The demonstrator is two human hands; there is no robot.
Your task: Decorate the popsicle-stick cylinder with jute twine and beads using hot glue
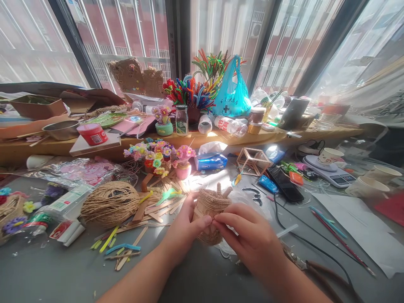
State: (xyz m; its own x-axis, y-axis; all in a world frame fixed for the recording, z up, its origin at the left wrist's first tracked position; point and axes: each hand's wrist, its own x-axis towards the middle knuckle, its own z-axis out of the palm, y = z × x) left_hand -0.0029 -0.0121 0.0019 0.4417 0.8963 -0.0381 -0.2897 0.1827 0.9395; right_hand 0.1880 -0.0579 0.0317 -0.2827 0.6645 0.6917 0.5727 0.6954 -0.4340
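A small twine-wrapped craft pot [211, 201], tan with rope coils round its top and base, is held above the grey table at the centre. My left hand [187, 223] grips it from the left side, the thumb pressed on its front. Against that same front, my right hand [249, 229] has thumb and forefinger pinched together. Whatever sits between those fingertips is too small to make out. Short brown stubs stick up from the pot's top. Left of my hands lie a big ball of jute twine [109, 204] and scattered wooden craft sticks [160, 210].
Behind are pipe-cleaner flowers [158, 153], a blue tissue pack [211, 162] and a wooden-stick frame [252, 162]. To the right lie a black phone [285, 185], a black cable [303, 240], pliers [296, 256], a scale [334, 172], paper cups and white paper [356, 227]. A cluttered ledge runs below the windows.
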